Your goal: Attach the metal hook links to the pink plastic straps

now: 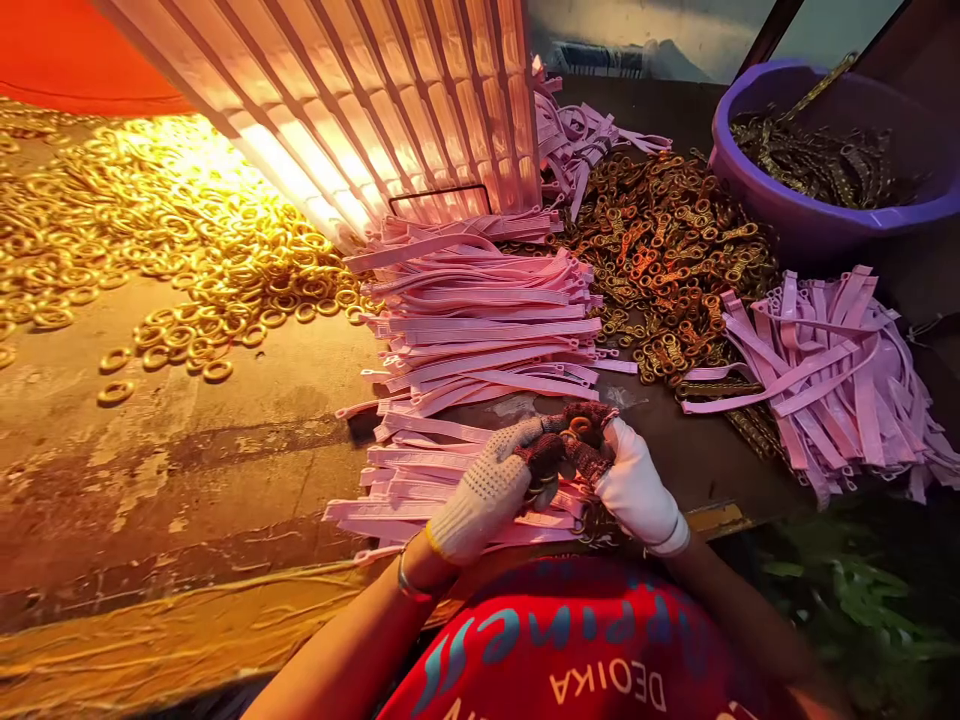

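Both my hands wear white knit gloves with dark red fingertips and meet above the near end of a stack of pink plastic straps (480, 330). My left hand (491, 485) has its fingers curled and pinched against the right fingers. My right hand (634, 480) is closed too, and a small brass ring (579, 426) shows between the fingertips of both hands. More pink straps (390, 495) lie directly under my hands at the table's front edge.
A wide scatter of golden rings (150, 250) covers the left of the worn table (187, 470). A heap of brass clasps (667, 260) lies right of centre, another pink strap pile (840, 380) at far right, and a purple basin (825, 215) holding metal parts behind. A ribbed panel (375, 100) leans at the back.
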`<state>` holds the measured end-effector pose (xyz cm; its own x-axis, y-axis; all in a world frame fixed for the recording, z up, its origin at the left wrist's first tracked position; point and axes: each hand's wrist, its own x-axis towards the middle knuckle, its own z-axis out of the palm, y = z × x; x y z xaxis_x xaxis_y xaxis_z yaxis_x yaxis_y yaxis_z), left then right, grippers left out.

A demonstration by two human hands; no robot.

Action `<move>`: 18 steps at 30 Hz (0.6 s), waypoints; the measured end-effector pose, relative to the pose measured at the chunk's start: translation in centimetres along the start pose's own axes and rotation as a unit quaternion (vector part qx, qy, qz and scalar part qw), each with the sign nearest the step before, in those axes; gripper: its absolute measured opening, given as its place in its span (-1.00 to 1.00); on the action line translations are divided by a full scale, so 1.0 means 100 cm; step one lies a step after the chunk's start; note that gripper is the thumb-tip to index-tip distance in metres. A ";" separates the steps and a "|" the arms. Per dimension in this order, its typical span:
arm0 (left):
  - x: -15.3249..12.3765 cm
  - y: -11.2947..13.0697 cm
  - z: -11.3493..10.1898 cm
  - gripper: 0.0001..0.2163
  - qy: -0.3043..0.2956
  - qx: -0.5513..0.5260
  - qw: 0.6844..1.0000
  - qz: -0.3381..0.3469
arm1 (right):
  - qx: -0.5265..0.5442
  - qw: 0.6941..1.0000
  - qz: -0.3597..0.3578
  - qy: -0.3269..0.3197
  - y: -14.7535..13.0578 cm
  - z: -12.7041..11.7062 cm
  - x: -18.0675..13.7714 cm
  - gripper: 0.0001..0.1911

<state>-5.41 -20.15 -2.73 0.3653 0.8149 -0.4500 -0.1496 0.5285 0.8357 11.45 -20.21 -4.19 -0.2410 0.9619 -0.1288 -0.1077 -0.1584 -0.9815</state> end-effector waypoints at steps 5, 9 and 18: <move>-0.005 0.010 -0.017 -0.63 0.005 0.019 1.000 -0.012 | 0.018 0.998 0.033 0.041 -0.016 -0.012 -0.003 -0.66; -0.004 0.009 -0.018 -0.70 -0.024 0.101 0.994 -0.022 | -0.044 0.997 0.040 -0.054 -0.015 -0.015 -0.003 -0.70; -0.003 0.007 -0.004 -0.67 -0.038 0.163 0.986 0.025 | -0.532 0.840 -0.070 -0.074 -0.017 -0.011 -0.013 -0.73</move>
<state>-6.01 -19.94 -2.09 0.4348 0.8108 -0.3917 0.1301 0.3739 0.9183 13.01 -20.98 -2.55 -0.4226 0.9043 -0.0601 0.7606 0.3178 -0.5661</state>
